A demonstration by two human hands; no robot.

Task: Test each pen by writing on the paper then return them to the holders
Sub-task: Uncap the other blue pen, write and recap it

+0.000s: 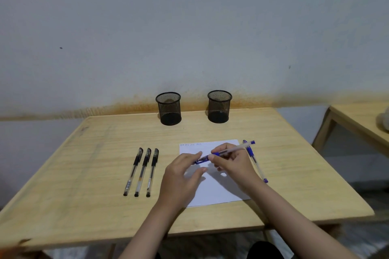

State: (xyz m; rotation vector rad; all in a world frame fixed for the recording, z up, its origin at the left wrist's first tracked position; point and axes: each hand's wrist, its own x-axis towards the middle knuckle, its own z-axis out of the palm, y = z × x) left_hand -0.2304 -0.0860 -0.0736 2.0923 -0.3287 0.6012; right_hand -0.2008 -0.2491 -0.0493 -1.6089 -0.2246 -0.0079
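Wooden table [84, 174] — paper [219, 191], black pens [141, 171], mesh holders [168, 108], blue pen [255, 163]

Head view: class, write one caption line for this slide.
Both hands hold a blue pen over the paper.

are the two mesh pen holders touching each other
Apart. The head view shows bare table and wall between the left pen holder and the right pen holder.
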